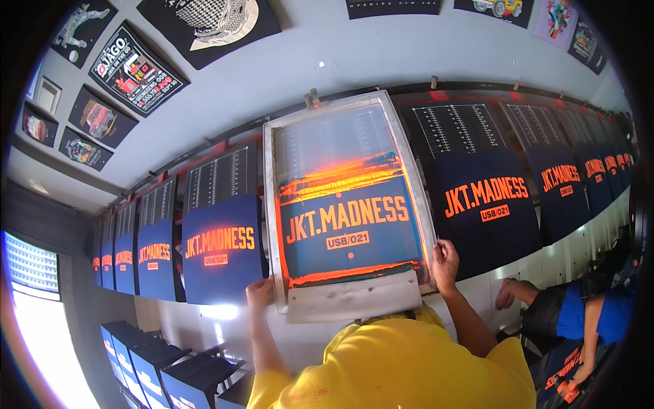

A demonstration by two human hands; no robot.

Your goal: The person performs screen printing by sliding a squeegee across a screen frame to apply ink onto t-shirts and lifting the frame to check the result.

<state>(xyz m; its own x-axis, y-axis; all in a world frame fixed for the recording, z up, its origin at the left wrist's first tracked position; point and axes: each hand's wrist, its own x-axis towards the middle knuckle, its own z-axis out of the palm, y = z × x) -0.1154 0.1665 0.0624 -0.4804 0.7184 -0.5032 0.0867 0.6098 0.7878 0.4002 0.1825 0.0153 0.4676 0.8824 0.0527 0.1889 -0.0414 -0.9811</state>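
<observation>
Screen frame — left hand and right hand at its lower sides, each grip closed on it.

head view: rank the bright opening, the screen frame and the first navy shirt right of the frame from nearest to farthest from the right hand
From the right hand:
1. screen frame, at its left
2. navy shirt, beyond it, up and right
3. bright opening, far left
</observation>
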